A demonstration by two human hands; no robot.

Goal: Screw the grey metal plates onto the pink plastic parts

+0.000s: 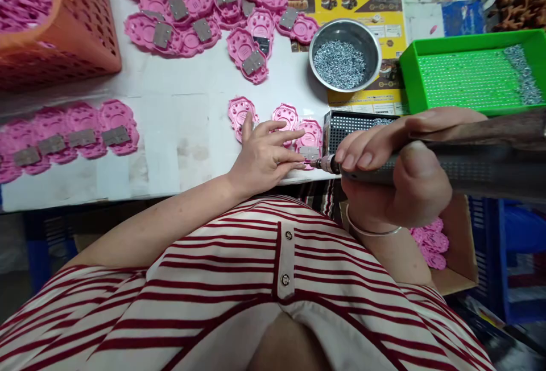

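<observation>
My right hand is wrapped round a dark electric screwdriver, whose bit points left. The bit's tip meets the lower edge of a pink plastic casing with a grey metal plate on it. My left hand lies with its fingers spread, the fingertips on or close to that casing. Partly under its fingers is another pink casing. A third pink casing sits at the thumb. Whether a screw is at the bit cannot be made out.
A steel bowl of screws, a small black perforated tray and a green tray stand right. Pink casings lie heaped at the back and in a row left. An orange basket occupies the left corner; a cardboard box is below right.
</observation>
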